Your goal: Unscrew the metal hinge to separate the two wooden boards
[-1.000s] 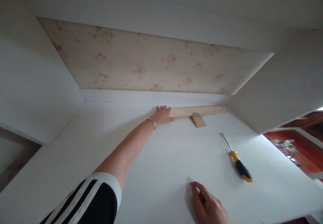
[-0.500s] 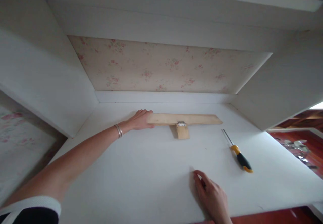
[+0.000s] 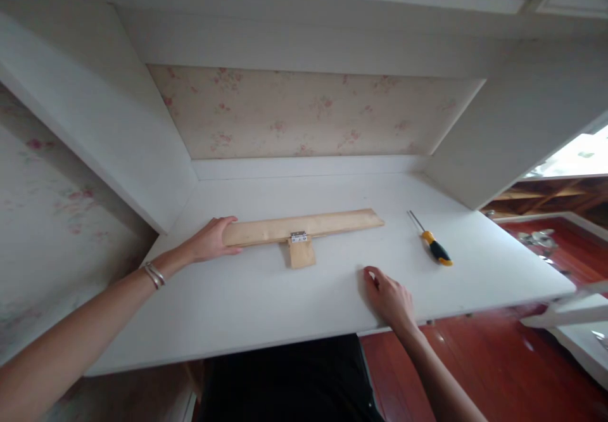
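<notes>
My left hand [image 3: 213, 240] grips the left end of a long pale wooden board [image 3: 342, 220], which lies slightly slanted across the white desk. A small metal hinge [image 3: 299, 237] sits at the board's front edge. It joins the board to a short wooden block [image 3: 303, 255] that points towards me. Near the desk's front edge, to the right of the block, rests my right hand [image 3: 390, 300]. Its fingers are curled with thumb and fingertip pinched, and what they may hold is hidden. A screwdriver [image 3: 437, 248] with a yellow and black handle lies right of the board.
White side panels [image 3: 513, 105] close in the desktop [image 3: 213, 327] left and right, with a cabinet [image 3: 323, 16] overhead. Floral wallpaper [image 3: 285, 111] covers the back. Beyond the front edge are my dark-clothed lap [image 3: 289, 384] and a red floor [image 3: 456, 358].
The view has shifted back, showing more of the floor and my lap. My left hand has drawn the board left and a little nearer, away from the screwdriver. The right hand stays pinched.
</notes>
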Demonstrator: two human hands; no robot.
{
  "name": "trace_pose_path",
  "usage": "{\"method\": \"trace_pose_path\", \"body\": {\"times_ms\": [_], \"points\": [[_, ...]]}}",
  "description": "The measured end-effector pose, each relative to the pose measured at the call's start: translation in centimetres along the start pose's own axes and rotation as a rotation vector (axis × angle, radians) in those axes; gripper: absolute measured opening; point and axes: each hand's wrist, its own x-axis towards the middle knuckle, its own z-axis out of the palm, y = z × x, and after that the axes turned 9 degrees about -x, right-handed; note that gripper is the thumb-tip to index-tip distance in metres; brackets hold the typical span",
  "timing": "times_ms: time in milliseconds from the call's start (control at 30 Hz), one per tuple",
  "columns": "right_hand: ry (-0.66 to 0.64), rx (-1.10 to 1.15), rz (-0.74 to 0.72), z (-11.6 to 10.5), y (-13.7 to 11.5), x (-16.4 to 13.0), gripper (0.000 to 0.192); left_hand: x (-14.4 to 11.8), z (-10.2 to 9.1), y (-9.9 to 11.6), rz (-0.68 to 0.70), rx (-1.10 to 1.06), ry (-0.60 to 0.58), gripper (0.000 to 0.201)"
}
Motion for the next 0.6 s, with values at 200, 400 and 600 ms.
{"method": "trace_pose_path", "body": {"times_ms": [200, 400, 600], "points": [[0.024, -0.008, 0.035, -0.1, -0.6, -0.5, 0.036, -0.9, 0.6, -0.8, 0.073, 0.063, -0.014, 0.086], [-0.019, 0.209, 0.021, 0.1, 0.4, 0.8, 0.039, 0.4, 0.9, -2.3, 0.024, 0.100, 0.012, 0.087], [0.182, 0.446, 0.323, -2.8, 7.8, 6.2, 0.055, -0.4, 1.3, -0.4, 0.043, -0.008, 0.133, 0.066]]}}
